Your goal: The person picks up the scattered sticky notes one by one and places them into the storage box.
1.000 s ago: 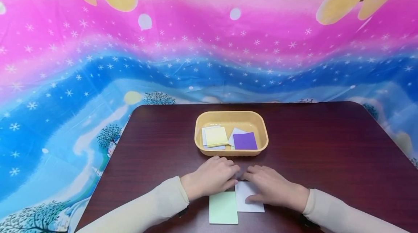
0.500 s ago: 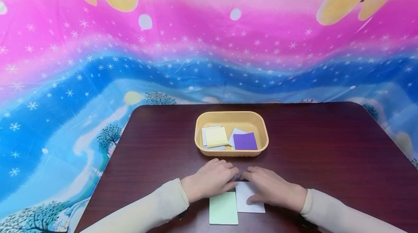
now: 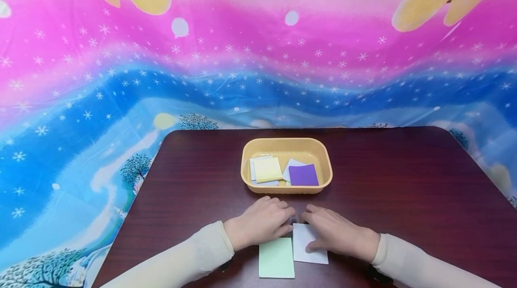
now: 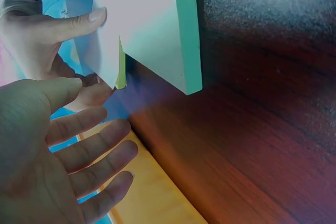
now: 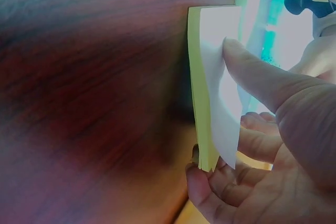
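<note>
My right hand (image 3: 339,232) holds a sticky-note pad (image 3: 310,252) near the front of the table. Its thumb lies on the white top sheet, and its fingers curl at the far edge. In the right wrist view, the pad (image 5: 203,87) shows yellow sides and a white top sheet lifting at one corner. A pale green sticky-note pad (image 3: 276,259) lies flat just left of it, with a narrow gap between. Behind the green pad hovers my left hand (image 3: 260,221). The left wrist view shows this hand's fingers (image 4: 100,148) loosely extended with nothing between them.
A yellow plastic tray (image 3: 246,176) stands beyond the hands. Inside are a pale yellow pad (image 3: 267,169), a purple pad (image 3: 304,175) and some white pieces. The dark wooden table (image 3: 396,176) backs onto a printed cloth (image 3: 258,54).
The white-topped pad has shifted slightly right with my right hand, opening a thin gap to the green pad. My left hand has barely moved, dropping slightly from the tray.
</note>
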{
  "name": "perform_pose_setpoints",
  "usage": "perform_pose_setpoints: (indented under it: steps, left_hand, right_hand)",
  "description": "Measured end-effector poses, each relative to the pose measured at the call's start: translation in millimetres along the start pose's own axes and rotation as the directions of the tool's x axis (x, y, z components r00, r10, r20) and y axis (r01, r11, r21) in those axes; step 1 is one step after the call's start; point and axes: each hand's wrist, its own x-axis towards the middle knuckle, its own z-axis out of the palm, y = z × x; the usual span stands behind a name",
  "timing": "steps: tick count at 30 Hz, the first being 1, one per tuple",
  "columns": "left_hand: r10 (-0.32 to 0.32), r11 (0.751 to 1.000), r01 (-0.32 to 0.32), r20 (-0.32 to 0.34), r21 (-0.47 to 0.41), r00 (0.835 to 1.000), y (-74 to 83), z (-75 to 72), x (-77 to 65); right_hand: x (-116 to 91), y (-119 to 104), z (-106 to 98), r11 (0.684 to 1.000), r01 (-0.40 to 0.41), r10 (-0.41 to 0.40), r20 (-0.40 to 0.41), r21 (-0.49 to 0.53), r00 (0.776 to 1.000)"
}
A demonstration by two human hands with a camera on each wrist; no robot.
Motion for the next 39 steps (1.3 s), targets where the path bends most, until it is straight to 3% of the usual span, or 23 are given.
perform_pose_setpoints:
  steps: [24, 33, 39]
  left_hand:
    - [0.002, 1.000, -0.002, -0.007, 0.004, 1.000, -1.8, 0.8, -1.1]
    - [0.009, 1.000, -0.009, -0.023, 0.012, 1.000, -2.2, 0.5, -0.9]
    - [0.002, 1.000, -0.002, -0.026, 0.007, 1.000, -2.9, -0.7, -0.4]
  right_hand:
    - [3, 5, -9, 0.994, 0.088, -0.091, -0.049, -0.063, 0.995]
    - [5, 4, -16, 0.995, 0.092, -0.089, -0.066, 0.033, 0.994]
    - [6, 4, -23, 0.996, 0.083, -0.081, -0.065, 0.030, 0.995]
